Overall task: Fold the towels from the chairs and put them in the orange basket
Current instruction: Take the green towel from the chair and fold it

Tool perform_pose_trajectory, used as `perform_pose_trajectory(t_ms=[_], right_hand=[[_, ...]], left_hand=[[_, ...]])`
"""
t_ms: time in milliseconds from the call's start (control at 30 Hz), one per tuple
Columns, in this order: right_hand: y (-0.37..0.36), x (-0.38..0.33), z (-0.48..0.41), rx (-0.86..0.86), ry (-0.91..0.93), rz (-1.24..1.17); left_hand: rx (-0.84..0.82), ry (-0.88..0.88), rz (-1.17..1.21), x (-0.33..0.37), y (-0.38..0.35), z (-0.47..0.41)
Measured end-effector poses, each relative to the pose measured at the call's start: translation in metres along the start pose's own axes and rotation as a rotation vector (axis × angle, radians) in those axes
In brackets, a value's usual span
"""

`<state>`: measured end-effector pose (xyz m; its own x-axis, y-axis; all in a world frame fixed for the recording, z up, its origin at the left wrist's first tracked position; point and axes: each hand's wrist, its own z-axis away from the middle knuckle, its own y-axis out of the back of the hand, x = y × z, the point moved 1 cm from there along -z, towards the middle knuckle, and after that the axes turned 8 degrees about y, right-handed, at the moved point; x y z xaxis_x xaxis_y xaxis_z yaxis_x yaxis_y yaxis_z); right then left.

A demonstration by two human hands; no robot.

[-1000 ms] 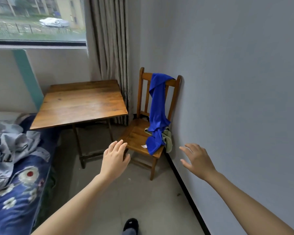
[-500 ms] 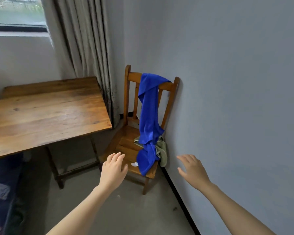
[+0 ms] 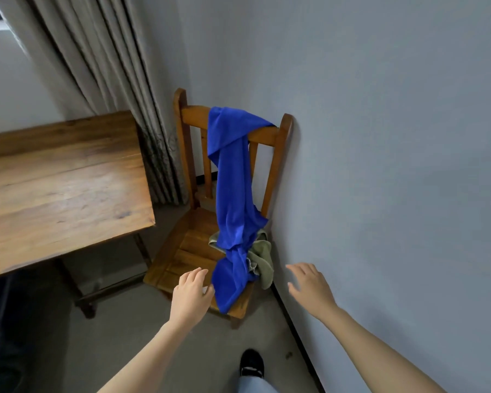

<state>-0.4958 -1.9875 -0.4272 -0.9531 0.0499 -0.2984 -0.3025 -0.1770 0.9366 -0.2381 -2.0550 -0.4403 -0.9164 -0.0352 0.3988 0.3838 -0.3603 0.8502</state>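
One chair (image 3: 187, 251) holds two towels, a blue towel (image 3: 233, 194) and a green towel (image 3: 262, 259). Your left hand (image 3: 192, 296) and right hand (image 3: 312, 287) hover near it, fingers apart.

A blue towel (image 3: 233, 199) hangs from a wooden chair's (image 3: 187, 251) backrest onto its seat over a green towel (image 3: 262, 258), with the left hand (image 3: 192, 296) and right hand (image 3: 311, 287) reaching, fingers relaxed, beside a wooden table (image 3: 60, 188).
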Motion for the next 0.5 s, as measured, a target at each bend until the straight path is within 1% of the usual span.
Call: perform_pose_trajectory(t_ms=[167, 333, 500], right_hand=[[-0.018, 0.027, -0.046, -0.084, 0.001, -0.077], [-0.05, 0.039, -0.063, -0.191, -0.031, -0.133], [-0.078, 0.05, -0.084, -0.261, -0.071, -0.149]], left_hand=[[-0.035, 0.056, 0.005, 0.025, -0.022, -0.027], [-0.13, 0.084, -0.067, 0.022, -0.047, -0.035], [-0.197, 0.088, -0.115, 0.021, -0.059, -0.065]])
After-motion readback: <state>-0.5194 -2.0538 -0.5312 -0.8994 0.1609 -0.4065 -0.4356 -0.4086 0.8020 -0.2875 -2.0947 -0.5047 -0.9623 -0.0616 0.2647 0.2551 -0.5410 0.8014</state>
